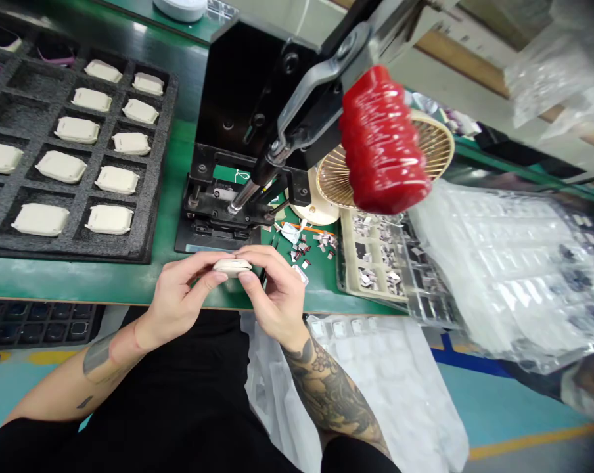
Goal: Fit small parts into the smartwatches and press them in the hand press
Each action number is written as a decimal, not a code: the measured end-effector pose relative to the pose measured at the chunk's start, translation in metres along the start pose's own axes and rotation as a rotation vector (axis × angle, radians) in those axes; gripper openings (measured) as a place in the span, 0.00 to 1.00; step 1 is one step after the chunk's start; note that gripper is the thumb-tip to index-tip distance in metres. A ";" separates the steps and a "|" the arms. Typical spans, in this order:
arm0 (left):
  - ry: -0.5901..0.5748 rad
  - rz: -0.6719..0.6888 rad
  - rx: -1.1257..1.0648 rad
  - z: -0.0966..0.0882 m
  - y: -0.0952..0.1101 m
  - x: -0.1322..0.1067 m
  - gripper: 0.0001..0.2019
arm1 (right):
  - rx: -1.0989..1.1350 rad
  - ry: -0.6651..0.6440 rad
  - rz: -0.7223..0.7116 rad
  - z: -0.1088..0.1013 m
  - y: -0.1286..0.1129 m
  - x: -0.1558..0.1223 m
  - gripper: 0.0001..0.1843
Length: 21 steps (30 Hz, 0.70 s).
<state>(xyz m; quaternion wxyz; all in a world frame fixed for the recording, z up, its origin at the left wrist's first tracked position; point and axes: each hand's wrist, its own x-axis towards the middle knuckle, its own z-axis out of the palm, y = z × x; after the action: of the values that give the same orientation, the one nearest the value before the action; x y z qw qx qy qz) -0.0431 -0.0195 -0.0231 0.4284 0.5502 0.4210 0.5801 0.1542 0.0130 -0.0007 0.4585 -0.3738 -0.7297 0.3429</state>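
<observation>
We look down on a green workbench [83,282] that runs across the view, above a teal floor [524,414] marked with yellow and blue stripes. On the bench sit a black foam tray [154,131] holding rows of cream-coloured cases, a black hand press [232,85] with a red-wrapped handle [383,141], a round woven basket [428,148] and a beige parts tray [349,263] of small grey pieces. Transparent plastic trays [504,263] are heaped to the right. Our left hand [179,295] and right hand [272,292] both grasp a cream-coloured case [232,267] just over the bench's front edge, with our fingers hiding much of it. The red handle is blurred, the foam tray is cut off at the left, and a blurred shape at the lower right edge is hard to make out.
</observation>
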 end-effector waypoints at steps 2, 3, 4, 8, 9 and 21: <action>0.022 0.070 0.087 0.000 0.000 -0.002 0.10 | -0.002 0.022 -0.031 0.003 -0.001 0.001 0.08; 0.044 0.111 0.138 0.000 0.000 -0.004 0.10 | -0.006 0.034 -0.046 0.005 -0.002 0.001 0.07; 0.065 0.146 0.186 0.000 0.000 -0.005 0.09 | -0.012 0.047 -0.056 0.007 -0.003 0.001 0.06; 0.112 0.154 0.262 -0.003 0.000 -0.008 0.09 | -0.043 0.079 -0.023 0.017 -0.007 0.001 0.04; 0.122 0.132 0.260 -0.005 0.000 -0.009 0.09 | -0.044 0.084 -0.025 0.020 -0.008 0.001 0.05; 0.146 -0.028 0.102 0.001 0.006 -0.009 0.12 | -0.269 0.069 -0.166 -0.045 -0.005 -0.001 0.12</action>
<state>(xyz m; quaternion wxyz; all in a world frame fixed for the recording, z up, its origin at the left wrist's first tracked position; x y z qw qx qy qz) -0.0425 -0.0295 -0.0197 0.3760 0.5215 0.4879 0.5904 0.1953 0.0168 0.0185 0.4559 -0.3820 -0.7811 0.1900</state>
